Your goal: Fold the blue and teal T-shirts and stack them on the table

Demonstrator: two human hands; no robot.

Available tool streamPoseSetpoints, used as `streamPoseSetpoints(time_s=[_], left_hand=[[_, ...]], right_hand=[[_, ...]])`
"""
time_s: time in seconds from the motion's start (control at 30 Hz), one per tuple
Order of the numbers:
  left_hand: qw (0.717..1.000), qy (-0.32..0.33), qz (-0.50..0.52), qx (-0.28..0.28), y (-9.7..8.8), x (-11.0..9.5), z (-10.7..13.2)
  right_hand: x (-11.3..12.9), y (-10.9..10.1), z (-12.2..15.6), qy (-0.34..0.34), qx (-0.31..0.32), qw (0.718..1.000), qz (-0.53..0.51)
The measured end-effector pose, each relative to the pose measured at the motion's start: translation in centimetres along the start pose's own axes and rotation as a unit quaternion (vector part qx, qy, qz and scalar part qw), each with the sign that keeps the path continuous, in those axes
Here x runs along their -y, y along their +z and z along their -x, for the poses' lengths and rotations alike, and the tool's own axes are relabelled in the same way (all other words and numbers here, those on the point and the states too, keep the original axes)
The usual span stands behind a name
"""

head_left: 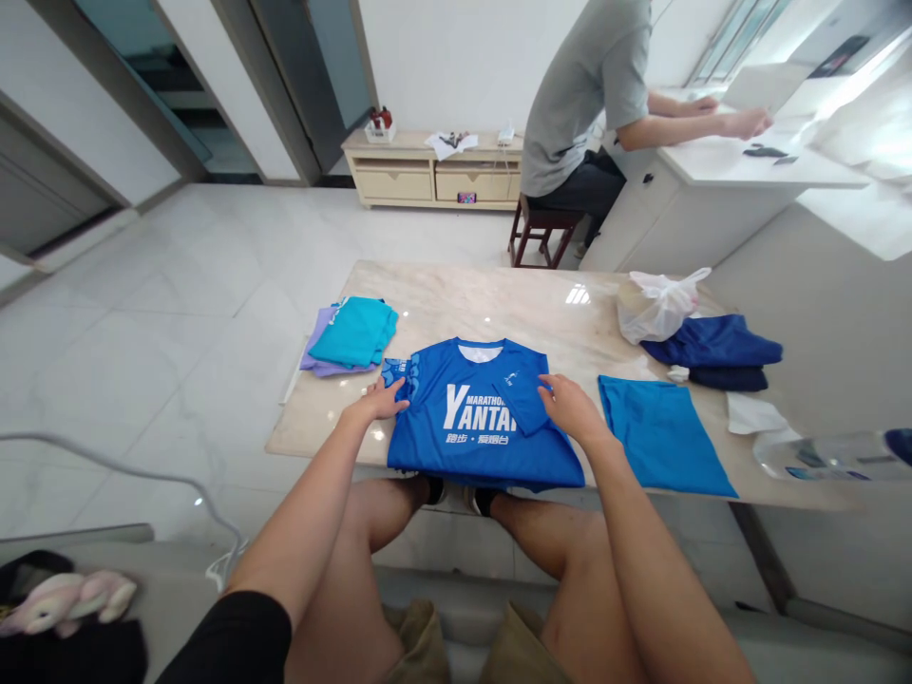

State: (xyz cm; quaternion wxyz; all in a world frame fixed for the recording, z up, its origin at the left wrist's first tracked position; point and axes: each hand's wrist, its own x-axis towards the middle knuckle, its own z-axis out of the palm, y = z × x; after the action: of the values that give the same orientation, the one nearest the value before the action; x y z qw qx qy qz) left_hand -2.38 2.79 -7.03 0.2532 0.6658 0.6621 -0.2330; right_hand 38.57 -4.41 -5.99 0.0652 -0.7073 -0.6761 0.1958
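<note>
A blue T-shirt [470,418] with white lettering lies face up on the marble table [499,299] in front of me. Its right side is folded inward over the lettering. My left hand [385,399] pinches the shirt's left edge by the patterned sleeve. My right hand [570,404] rests on the folded-in right sleeve, fingers pressed down on the cloth. My bare knees show below the table's near edge.
Folded teal and lilac shirts [349,334] sit at the table's left. A light blue garment [659,432], dark blue clothes [716,350], a white plastic bag [659,304] and a clear bottle [833,454] lie to the right. Another person [591,104] sits at a white desk behind.
</note>
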Motion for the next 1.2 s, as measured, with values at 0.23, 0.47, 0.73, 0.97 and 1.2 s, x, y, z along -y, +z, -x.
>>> streamPoseSetpoints(time_s=[0.23,0.47,0.73,0.97,1.2], left_hand=[[0.999,0.022,0.001,-0.027,-0.2,-0.3,-1.4],[0.99,0.044,-0.039,-0.129,-1.3,-1.0,2.7],[0.91,0.306,-0.076,-0.268,-1.2,-8.0,7.6],[0.945,0.295,-0.066,-0.126,-0.1,-5.8,3.4],[0.951,0.29,-0.095,-0.046,4.7,-7.8,-0.2]], right_hand=[[0.0,0.1,0.3,-0.008,0.027,0.999,0.015],[-0.6,-0.1,0.4,0.0,0.035,0.999,0.019],[-0.7,-0.3,1.0,-0.002,0.05,0.999,0.0],[-1.5,0.5,0.5,-0.018,0.049,0.999,0.002],[-1.6,3.9,-0.6,-0.106,0.12,0.987,0.029]])
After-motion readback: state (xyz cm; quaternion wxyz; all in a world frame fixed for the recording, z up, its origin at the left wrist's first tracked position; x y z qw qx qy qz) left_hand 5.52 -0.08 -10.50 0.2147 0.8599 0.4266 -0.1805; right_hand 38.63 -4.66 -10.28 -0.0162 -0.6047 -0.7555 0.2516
